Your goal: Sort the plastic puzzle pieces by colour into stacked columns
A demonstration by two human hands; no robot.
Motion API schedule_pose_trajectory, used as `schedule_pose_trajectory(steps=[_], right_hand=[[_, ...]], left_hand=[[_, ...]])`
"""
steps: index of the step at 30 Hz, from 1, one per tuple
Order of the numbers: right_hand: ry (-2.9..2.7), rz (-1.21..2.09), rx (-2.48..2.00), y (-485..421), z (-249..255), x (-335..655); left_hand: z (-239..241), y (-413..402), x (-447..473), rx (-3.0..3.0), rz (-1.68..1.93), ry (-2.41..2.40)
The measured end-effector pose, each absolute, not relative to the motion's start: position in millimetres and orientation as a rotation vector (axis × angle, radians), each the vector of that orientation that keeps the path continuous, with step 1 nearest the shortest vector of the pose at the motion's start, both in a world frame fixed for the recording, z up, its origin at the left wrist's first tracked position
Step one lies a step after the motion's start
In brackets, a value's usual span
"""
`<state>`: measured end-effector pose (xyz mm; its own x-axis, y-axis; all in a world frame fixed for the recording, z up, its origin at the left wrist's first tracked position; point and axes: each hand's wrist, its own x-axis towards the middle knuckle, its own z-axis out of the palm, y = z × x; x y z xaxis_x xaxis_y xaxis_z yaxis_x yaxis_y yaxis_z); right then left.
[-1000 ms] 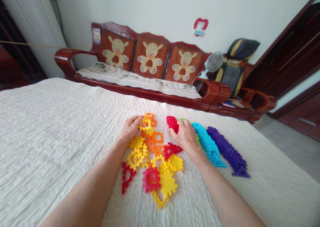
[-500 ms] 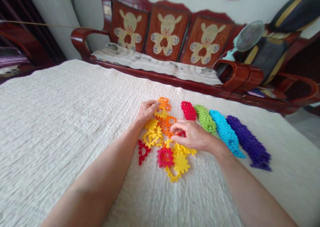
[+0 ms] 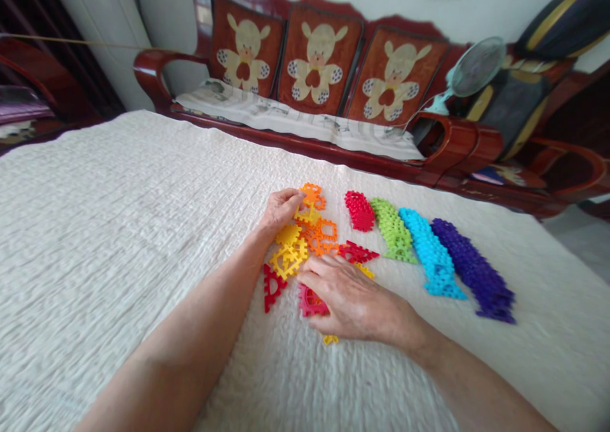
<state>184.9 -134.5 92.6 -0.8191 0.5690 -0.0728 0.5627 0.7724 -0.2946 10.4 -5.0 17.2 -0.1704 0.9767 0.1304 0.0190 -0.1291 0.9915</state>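
Interlocking plastic building pieces with toothed edges lie in a loose pile on the white quilted cover. At the far end, my left hand point(image 3: 282, 208) is closed, its fingertips pinched at an orange building piece point(image 3: 312, 194) beside a yellow piece point(image 3: 308, 215). My right hand point(image 3: 350, 295) curls over a red square building piece point(image 3: 312, 301), thumb at its near side and fingers at its far side. It hides most of the yellow pieces beneath. Between the hands lie orange pieces point(image 3: 319, 236) and a yellow piece point(image 3: 288, 259). Red triangles lie left point(image 3: 273, 287) and right point(image 3: 357, 251).
Sorted rows of red point(image 3: 359, 211), green point(image 3: 393, 229), light blue point(image 3: 431, 251) and purple pieces point(image 3: 471, 270) lie at the right. Beyond the white cover point(image 3: 143, 184) stand a wooden sofa point(image 3: 295, 141) with bear-patterned cushions and a fan point(image 3: 476, 67).
My right hand has moved down toward me, from above the red triangle onto the red square piece. That triangle is now uncovered. My left hand has stayed in place.
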Motion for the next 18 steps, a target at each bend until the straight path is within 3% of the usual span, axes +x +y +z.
schedule_pose_trajectory(steps=[10, 18], right_hand=[[-2.757, 0.644, -0.995, -121, 108, 195], [-2.235, 0.183, -1.391, -53, 96, 245]], left_hand=[[21, -8, 10, 1.205, 1.389, 1.287], [21, -8, 11, 1.209, 1.404, 1.283]])
